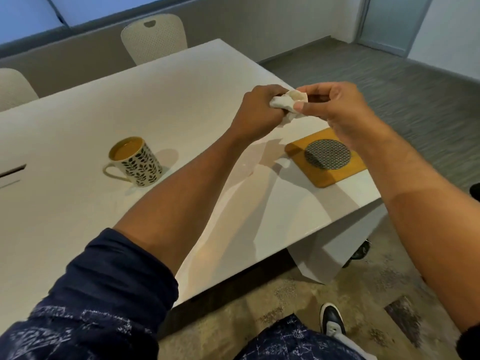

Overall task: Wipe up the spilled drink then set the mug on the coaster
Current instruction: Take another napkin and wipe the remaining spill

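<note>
A crumpled white tissue (pixel 368 102) is held in the air above the white table (pixel 78 216). My left hand (pixel 259 110) grips one side of it. My right hand (pixel 337 107) pinches the other side. A leaf-patterned mug (pixel 139 162) full of a light brown drink stands upright on the table to the left, well apart from both hands. A round dark mesh coaster (pixel 327 153) lies on a square wooden board (pixel 335 175) near the table's right edge, just below my right wrist. A faint wet sheen (pixel 259 162) shows on the table left of the board.
Two cream chairs (pixel 154 37) stand at the table's far side. The table's right edge and corner are close to the board. A slot (pixel 13 171) is cut in the tabletop at the far left. My shoe (pixel 332 318) is on the floor below.
</note>
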`<action>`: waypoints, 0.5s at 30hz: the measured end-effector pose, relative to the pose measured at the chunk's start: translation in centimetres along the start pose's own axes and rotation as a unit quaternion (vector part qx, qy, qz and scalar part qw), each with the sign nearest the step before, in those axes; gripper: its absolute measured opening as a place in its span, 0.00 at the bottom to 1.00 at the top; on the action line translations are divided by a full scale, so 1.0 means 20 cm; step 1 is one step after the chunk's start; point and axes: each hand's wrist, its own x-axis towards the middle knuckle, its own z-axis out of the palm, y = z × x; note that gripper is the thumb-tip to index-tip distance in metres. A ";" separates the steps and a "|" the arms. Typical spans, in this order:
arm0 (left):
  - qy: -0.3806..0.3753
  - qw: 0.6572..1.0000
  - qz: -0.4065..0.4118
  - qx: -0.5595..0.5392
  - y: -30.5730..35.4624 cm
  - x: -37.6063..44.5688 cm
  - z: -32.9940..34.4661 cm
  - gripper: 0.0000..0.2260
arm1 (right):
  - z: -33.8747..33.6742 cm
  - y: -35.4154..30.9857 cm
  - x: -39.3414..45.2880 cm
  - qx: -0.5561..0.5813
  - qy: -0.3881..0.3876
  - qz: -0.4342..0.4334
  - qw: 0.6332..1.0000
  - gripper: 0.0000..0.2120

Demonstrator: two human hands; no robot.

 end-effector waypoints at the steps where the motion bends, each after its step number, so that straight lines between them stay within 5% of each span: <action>1: -0.005 1.000 -0.002 -0.011 0.02 0.04 0.03 0.11 | -0.04 -0.01 0.00 -0.007 0.001 -0.005 1.000 0.13; 7: -0.065 0.997 0.000 -0.032 0.21 0.26 0.27 0.13 | -0.29 0.00 -0.01 -0.109 0.111 0.001 0.988 0.19; 15: -0.150 0.985 0.008 -0.082 0.44 0.46 0.68 0.11 | -0.68 0.14 0.05 -0.236 0.252 0.042 0.937 0.15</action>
